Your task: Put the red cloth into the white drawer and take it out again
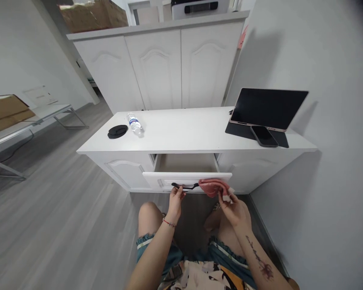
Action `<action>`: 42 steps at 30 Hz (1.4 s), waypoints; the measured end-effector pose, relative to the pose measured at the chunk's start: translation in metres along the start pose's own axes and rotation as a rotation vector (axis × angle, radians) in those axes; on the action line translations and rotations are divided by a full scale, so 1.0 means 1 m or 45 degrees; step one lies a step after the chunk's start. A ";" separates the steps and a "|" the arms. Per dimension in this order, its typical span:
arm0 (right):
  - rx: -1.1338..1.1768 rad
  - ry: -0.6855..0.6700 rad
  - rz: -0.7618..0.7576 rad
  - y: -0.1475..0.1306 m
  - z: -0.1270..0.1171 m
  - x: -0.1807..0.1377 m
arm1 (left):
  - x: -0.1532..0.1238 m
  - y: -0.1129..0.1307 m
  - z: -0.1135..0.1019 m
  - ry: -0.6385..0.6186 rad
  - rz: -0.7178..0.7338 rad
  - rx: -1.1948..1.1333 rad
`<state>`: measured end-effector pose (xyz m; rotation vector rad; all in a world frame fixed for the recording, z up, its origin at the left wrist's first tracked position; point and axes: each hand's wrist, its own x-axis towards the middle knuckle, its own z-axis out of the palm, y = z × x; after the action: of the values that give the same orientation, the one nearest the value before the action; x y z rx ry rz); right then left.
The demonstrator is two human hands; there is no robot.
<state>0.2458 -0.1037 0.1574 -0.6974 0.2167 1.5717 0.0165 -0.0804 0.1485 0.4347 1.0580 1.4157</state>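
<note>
In front of me a white drawer (157, 175) is pulled partway out of a low white cabinet (181, 133); the part of its inside that shows is bare. My left hand (176, 203) has its fingers closed on the black drawer handle (186, 187) at the handle's left part. A folded pinkish-red cloth (212, 187) is pinched in my right hand (234, 208), its far end against the drawer front by the handle's right end. Something whitish shows at the cloth's near edge by my fingers.
On the cabinet top lie a round black item (117, 131) and a clear plastic bottle (135, 124) at left. A tablet (269, 108) leans at right, a phone (264, 136) before it. Tall white cupboards (157, 68) stand behind; a wall (329, 161) rises at right.
</note>
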 end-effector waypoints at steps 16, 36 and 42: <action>-0.404 0.170 0.427 0.108 -0.044 -0.016 | 0.060 0.022 0.025 0.020 -0.104 0.150; -0.477 0.082 0.326 0.100 -0.055 -0.033 | 0.084 0.026 0.045 0.015 -0.173 0.114; -0.472 -0.102 0.495 0.096 -0.044 -0.055 | -0.001 -0.012 -0.018 -0.277 -0.598 0.222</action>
<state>0.1665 -0.1867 0.1267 -0.9157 -0.0040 2.0371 0.0095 -0.0890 0.1297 0.4213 1.0268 0.8451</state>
